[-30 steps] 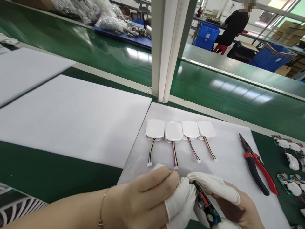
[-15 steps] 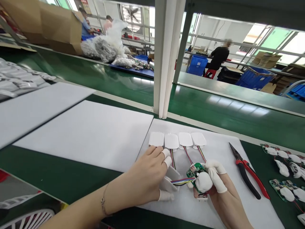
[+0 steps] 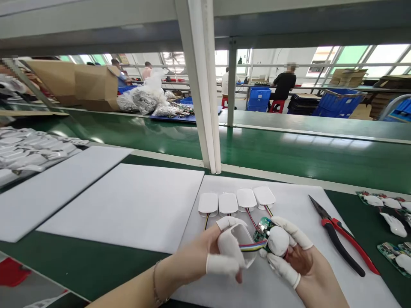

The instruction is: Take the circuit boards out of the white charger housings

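Observation:
My left hand (image 3: 221,250), with white finger cots, grips a white plastic housing (image 3: 231,244) whose open side faces right. Coloured wires (image 3: 253,247) run from inside it to a green circuit board (image 3: 262,229) carrying a round white padded lump (image 3: 278,241). My right hand (image 3: 298,256), also in finger cots, holds that board between thumb and fingers. Just beyond my hands stand several white housings (image 3: 227,202) in a row, with wires coming out toward me. The lower edge of the board is hidden by my right fingers.
Red-and-black needle-nose pliers (image 3: 340,235) lie on the white mat (image 3: 324,201) at right. More circuit boards (image 3: 382,200) sit on the green bench beyond. Many white parts (image 3: 32,154) are piled at far left. A white post (image 3: 201,85) rises ahead; people work in the background.
My left hand has drawn back from the row of housings and turned, lifting the white housing so its opening faces the board. My right hand's fingers have spread along the board. The view has tilted up.

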A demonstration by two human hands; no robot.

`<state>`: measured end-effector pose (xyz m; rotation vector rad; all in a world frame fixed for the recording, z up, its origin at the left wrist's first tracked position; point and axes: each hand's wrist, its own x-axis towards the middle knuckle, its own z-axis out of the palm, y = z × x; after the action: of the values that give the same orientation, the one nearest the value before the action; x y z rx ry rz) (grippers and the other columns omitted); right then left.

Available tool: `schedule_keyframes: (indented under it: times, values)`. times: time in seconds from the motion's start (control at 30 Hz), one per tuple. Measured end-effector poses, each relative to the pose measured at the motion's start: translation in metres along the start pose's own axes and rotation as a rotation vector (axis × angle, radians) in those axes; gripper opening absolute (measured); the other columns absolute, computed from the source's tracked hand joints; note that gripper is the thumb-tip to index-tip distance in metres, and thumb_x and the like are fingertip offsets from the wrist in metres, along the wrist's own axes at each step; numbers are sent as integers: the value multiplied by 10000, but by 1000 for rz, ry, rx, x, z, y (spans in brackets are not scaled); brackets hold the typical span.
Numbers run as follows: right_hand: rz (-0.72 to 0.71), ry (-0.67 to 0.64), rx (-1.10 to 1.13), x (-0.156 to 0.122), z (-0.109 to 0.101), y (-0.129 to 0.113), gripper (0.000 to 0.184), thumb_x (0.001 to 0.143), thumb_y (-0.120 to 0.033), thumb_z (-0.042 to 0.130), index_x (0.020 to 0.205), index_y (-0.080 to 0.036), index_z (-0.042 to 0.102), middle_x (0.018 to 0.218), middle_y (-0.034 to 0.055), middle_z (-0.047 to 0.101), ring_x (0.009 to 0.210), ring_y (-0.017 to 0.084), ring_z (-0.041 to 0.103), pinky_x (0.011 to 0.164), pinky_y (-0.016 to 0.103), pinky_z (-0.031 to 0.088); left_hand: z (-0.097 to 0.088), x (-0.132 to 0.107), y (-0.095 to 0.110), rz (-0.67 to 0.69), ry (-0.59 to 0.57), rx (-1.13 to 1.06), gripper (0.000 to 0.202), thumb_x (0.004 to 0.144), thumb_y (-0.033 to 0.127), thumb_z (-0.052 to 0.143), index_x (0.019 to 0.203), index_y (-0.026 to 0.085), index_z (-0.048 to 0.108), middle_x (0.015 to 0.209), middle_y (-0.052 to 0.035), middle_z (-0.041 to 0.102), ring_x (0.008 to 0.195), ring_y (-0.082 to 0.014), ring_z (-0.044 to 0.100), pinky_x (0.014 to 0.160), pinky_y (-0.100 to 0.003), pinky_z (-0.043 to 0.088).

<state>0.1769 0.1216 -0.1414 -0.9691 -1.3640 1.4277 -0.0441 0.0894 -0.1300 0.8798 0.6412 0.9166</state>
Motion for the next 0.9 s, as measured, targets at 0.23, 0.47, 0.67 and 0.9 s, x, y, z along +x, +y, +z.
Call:
schedule_keyframes:
  times: [0.23,0.47,0.67,0.9]
  values:
    - [-487,-235,-617,-4,-13,-30,590,913,-217,639,1452,-340,433,1231,46,635,1003,209,667,799,198,577,-4,-9,-2,18,-12,247,591,686,141,773,1111,243,375,1016,-13,567,856,-137,593,700,-234,500]
    - [-513,-420,-607,-7,-8,-22,588,884,-95,520,1427,-300,425,971,39,692,783,177,703,735,225,613,-5,-6,10,226,174,865,550,628,11,641,1106,218,464,1070,-35,515,968,-189,521,823,-299,471]
    - [-560,-428,-666,-4,-4,-4,689,867,-37,529,1486,-295,372,1318,100,616,1156,269,625,948,351,564,-1,-6,-1,221,181,1084,648,626,-71,487,1179,267,469,1079,-36,466,961,-184,506,865,-325,464]
    - [-505,-435,-728,-4,-2,5,654,900,-125,565,1502,-293,373,1311,114,621,1124,314,643,899,409,596,-1,-6,-7,186,204,1159,532,660,-7,527,1128,242,484,1036,-47,495,900,-196,522,798,-322,481]
